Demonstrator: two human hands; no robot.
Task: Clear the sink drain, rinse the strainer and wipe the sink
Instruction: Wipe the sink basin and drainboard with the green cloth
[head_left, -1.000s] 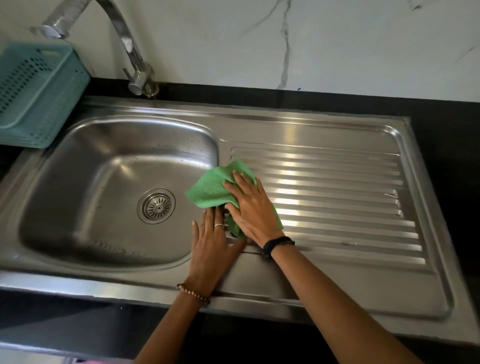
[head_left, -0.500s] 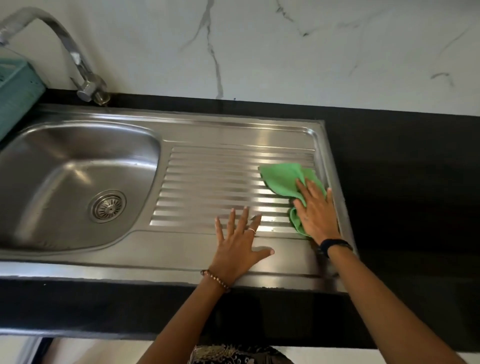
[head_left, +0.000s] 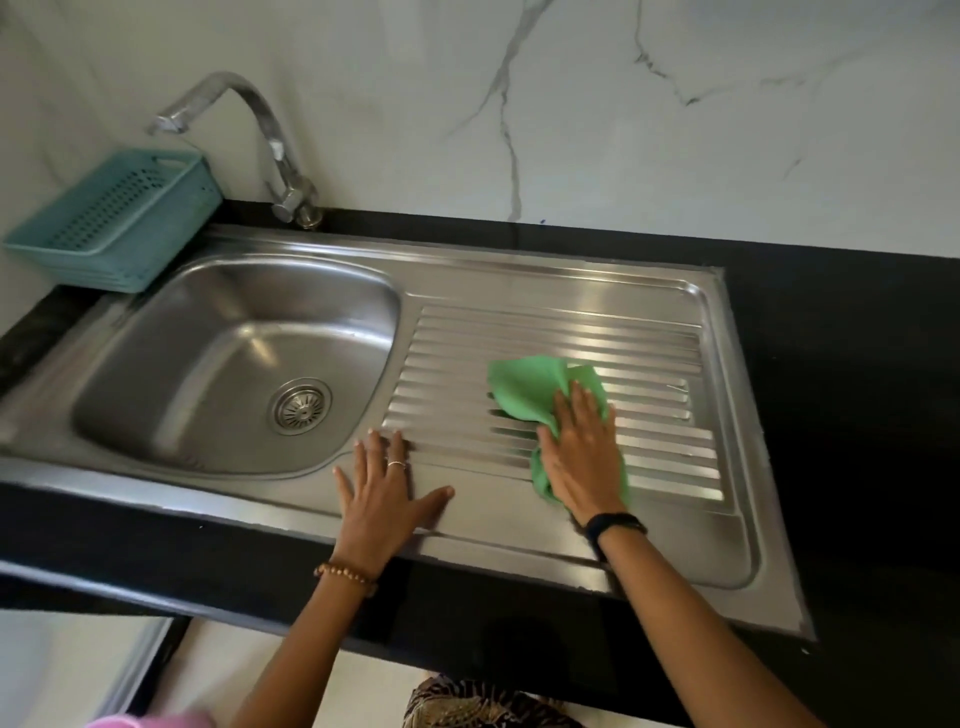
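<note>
A steel sink (head_left: 171, 322) has its basin on the left and a ribbed drainboard (head_left: 654, 364) on the right. The round metal strainer (head_left: 301, 406) sits in the drain at the basin's bottom. My right hand (head_left: 582, 457) presses flat on a green cloth (head_left: 530, 389) in the middle of the drainboard. My left hand (head_left: 387, 493) lies flat with spread fingers on the sink's front rim, between basin and drainboard, holding nothing.
A curved chrome tap (head_left: 270, 145) stands behind the basin, spout pointing left. A teal plastic basket (head_left: 114, 218) rests on the back left corner. Black countertop (head_left: 841, 364) surrounds the sink, with a white marble wall (head_left: 571, 104) behind.
My right hand swept the green cloth from the basin's edge to the drainboard's far right, then back to its middle. My left hand shifted slightly along the front rim.
</note>
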